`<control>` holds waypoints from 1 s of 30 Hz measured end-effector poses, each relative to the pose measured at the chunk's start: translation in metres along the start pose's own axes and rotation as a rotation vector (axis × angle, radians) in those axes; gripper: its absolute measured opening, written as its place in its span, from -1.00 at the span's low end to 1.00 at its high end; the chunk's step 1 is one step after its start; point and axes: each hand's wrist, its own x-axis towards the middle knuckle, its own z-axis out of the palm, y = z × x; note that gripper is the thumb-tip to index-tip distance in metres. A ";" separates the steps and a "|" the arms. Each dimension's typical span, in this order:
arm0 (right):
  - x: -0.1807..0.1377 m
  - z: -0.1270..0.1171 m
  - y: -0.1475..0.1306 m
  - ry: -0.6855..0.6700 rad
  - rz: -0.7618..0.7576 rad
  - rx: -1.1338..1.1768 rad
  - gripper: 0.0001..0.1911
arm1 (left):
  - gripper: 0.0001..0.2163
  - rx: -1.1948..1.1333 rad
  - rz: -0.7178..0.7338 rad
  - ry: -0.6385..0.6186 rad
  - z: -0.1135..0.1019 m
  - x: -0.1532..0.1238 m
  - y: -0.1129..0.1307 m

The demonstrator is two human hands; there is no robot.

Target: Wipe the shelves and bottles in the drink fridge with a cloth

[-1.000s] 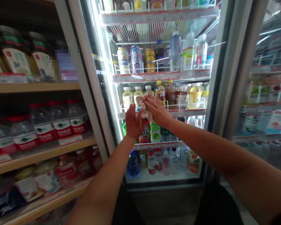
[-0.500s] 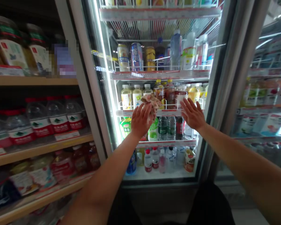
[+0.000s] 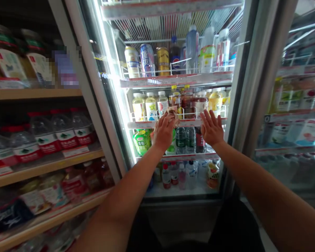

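My left hand (image 3: pixel 164 133) is held out at the glass door (image 3: pixel 181 202) of a lit drinks cooler, its fingers over a crumpled, pale pinkish-brown cloth (image 3: pixel 174 112). Much of the cloth is covered by the hand. My right hand (image 3: pixel 212 130) is a short way to the right, fingers stretched and spread, palm toward the glass, holding nothing. It appears to rest on the pane. Through the door, bottles with yellow caps (image 3: pixel 175 96) and a yellow drink bottle (image 3: pixel 215 101) show just above the hands.
Left of the cooler, wooden shelves (image 3: pixel 91 155) carry water bottles with red caps (image 3: pixel 61 127) and other drinks. Inside the cooler, cans (image 3: pixel 147 60) and bottles line wire shelves. A metal frame (image 3: pixel 265 80) divides it from another glass-fronted cooler (image 3: pixel 301 140) on the right.
My left hand has slid a little to the right with the cloth, nearer my right hand. My right hand stays at about the same place on the door. The view has shifted slightly.
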 end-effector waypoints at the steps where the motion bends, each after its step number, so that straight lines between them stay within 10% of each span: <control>1: -0.001 0.001 -0.001 0.008 0.008 0.000 -0.38 | -0.65 -0.002 -0.026 0.000 0.001 0.000 0.003; 22: -0.009 0.006 -0.011 0.038 0.044 -0.033 -0.37 | -0.52 0.040 0.268 -0.180 0.011 -0.034 0.018; 30: -0.010 0.010 -0.011 0.023 0.072 -0.046 -0.36 | -0.48 0.076 0.176 -0.140 0.005 -0.022 0.013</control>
